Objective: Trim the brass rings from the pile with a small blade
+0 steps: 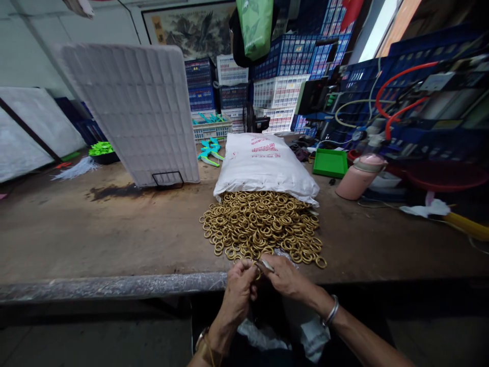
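At the table's front edge my left hand [240, 285] is closed, pinching a gold-coloured ring [259, 275] between thumb and fingers. My right hand [286, 277] meets it from the right, its fingers wrapped round a small blade-like tool [264, 266] whose tip reaches the ring. The exact kind of tool is hard to make out. Just beyond both hands lies a heap of gold-coloured rings [263, 221], spilling from a white woven sack [263, 158] with red print. A scrap of clear plastic [286, 256] lies beside the right hand.
A tall white ribbed panel [141, 112] stands in a black wire holder on the left. To the right are a green tray [330, 163], a pink bottle [359, 178] and a machine with red hoses [401, 102]. Turquoise plastic parts [211, 150] lie behind; stacked crates [280, 92] fill the back.
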### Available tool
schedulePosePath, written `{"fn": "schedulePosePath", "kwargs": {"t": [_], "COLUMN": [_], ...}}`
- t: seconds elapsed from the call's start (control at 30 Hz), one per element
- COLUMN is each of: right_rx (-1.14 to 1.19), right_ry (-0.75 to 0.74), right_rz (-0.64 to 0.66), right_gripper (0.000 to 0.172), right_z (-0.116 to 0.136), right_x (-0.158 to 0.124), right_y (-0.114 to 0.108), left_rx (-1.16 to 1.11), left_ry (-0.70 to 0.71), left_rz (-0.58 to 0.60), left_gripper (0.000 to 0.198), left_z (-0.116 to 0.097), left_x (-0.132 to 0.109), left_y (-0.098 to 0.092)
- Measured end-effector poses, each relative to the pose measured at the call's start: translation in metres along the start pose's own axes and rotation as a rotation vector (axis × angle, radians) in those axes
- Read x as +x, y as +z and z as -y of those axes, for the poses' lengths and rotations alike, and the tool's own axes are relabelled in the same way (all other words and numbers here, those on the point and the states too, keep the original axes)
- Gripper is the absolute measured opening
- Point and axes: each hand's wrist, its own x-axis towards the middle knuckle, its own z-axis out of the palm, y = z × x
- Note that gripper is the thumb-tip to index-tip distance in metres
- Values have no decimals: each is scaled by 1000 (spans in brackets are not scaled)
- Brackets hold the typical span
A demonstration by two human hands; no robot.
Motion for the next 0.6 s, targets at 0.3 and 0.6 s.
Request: {"fn": "schedulePosePath", "kwargs": {"t": [0.3,0.6], "right_rx": [260,1004], "right_ry": [119,487], "right_rz": [-55,-44], "right_gripper": [27,31], "right_z": [4,11], "right_x": [2,0], "right_y": [2,17], "left_rx": [117,197], "left_ry": [69,152], "left_rz": [-81,-135], "left_gripper": [33,23], "left_z": [-3,2], "left_x": [-1,0], "left_y": [1,6]}}
